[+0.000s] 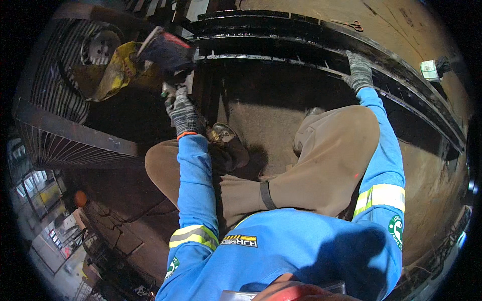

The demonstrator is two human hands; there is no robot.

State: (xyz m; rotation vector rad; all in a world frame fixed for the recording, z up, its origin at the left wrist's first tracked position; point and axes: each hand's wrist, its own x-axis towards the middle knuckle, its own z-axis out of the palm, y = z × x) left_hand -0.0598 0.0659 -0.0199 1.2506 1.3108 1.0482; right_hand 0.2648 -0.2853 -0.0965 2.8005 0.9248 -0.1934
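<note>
My right hand [359, 72], in a grey knitted glove, grips the edge of a long black steel beam [281, 45] that curves across the far side in this view. My left hand [183, 111], gloved alike with an orange cuff, is closed around a small piece with a pale metallic end [167, 90]; its kind does not show clearly. Just beyond that hand, a blurred dark blue and red object [169, 50] hangs over the dark metalwork. Beside it lies a crumpled, stained yellow sheet or bag [118, 70].
Ribbed metalwork [47, 75] and a steel bar [75, 128] stand at the left, around a round wheel-like disc [102, 44]. An orange-handled tool [356, 25] lies beyond the beam. At far right is a white and green container [430, 70]. My knees are bent close to the beam.
</note>
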